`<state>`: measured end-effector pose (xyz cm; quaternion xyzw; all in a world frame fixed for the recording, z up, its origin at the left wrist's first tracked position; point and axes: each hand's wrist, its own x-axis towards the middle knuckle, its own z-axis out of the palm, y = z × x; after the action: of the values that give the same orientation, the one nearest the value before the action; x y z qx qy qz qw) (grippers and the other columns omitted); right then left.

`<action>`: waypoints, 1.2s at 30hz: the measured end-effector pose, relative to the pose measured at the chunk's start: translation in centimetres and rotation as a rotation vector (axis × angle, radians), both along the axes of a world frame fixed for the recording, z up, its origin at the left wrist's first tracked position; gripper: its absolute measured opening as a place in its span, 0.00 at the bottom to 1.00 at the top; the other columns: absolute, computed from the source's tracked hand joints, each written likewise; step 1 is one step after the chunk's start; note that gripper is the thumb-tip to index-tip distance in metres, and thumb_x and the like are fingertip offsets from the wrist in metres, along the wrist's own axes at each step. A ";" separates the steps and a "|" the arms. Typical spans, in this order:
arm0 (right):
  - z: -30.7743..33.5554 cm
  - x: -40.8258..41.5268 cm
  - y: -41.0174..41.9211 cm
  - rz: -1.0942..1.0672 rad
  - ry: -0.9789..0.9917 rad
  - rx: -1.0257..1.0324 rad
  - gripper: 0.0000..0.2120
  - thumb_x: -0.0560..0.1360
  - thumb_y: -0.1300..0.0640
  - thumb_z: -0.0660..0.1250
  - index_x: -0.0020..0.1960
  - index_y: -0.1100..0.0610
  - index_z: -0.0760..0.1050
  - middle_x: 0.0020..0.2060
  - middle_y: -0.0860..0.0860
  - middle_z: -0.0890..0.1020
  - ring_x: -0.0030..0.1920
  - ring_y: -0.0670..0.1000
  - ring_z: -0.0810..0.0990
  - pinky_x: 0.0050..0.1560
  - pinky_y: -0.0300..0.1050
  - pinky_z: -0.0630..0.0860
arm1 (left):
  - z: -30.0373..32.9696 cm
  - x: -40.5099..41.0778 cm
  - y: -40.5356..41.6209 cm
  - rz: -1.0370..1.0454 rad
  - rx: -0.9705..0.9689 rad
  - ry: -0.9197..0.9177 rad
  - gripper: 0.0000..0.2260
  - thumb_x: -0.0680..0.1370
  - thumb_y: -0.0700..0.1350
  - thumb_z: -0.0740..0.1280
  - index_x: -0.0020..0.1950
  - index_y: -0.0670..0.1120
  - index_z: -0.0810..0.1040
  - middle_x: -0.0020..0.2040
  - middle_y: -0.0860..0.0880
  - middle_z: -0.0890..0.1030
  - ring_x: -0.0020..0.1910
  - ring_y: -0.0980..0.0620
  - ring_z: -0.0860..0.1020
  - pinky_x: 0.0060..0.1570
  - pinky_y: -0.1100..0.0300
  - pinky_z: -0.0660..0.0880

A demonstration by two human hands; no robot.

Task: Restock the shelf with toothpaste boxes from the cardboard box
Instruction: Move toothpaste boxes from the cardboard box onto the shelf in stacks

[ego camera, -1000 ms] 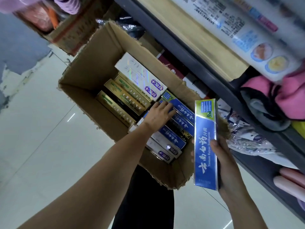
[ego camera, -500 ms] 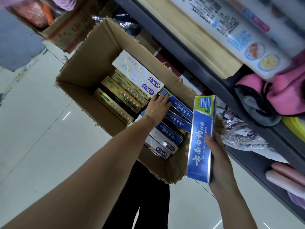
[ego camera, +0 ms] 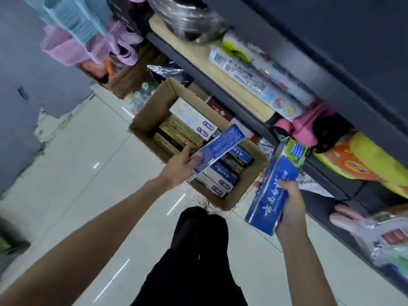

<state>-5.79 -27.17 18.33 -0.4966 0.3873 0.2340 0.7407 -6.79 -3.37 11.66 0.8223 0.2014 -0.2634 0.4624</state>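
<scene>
A toothpaste box in each of my hands, above the cardboard box (ego camera: pixel 145 120).

My left hand (ego camera: pixel 180 166) grips a blue toothpaste box (ego camera: pixel 217 151) by its lower end, tilted over the open carton. My right hand (ego camera: pixel 291 202) curls its fingers (ego camera: pixel 281 184) round a blue-and-green box (ego camera: pixel 272 191) just beside the shelf (ego camera: pixel 249 85). More boxes lie packed inside the carton.
</scene>
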 end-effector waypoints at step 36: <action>21.2 7.9 -31.6 -0.301 -0.788 -0.720 0.15 0.78 0.66 0.63 0.59 0.51 0.64 0.50 0.44 0.73 0.49 0.37 0.77 0.55 0.43 0.78 | 27.6 5.9 -22.5 0.390 -0.852 -0.127 0.21 0.70 0.54 0.67 0.58 0.44 0.75 0.47 0.45 0.82 0.41 0.51 0.82 0.46 0.54 0.80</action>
<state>2.07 -58.79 39.53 -0.7076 0.2029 -0.2250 0.6383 -0.84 -25.82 39.28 0.5209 0.1973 -0.1801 0.8107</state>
